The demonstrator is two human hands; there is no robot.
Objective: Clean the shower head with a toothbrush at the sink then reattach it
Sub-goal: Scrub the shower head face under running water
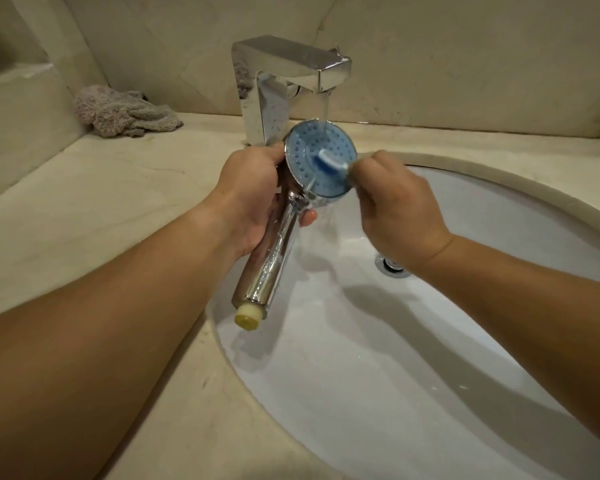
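No brand, label or lettering can be read on anything here. Taking the sink as the landmark: both bare forearms reach in from the near edge, the left over the counter on the basin's left, the right across the bowl itself. Above the basin's left rim the left hand is curled round the neck of the chrome shower head, thumb at the edge of the blue nozzle face and fingertips showing under the handle; the handle slants down toward the near left, its yellowish threaded end hanging just over the rim. Over the bowl's far side the right hand, knuckles up and fingers closed, pinches the toothbrush, whose bristle end lies on the blue face. Beyond the basin, the faucet pours water onto the face's upper part. Farther left, a crumpled grey cloth lies on the counter by the wall.
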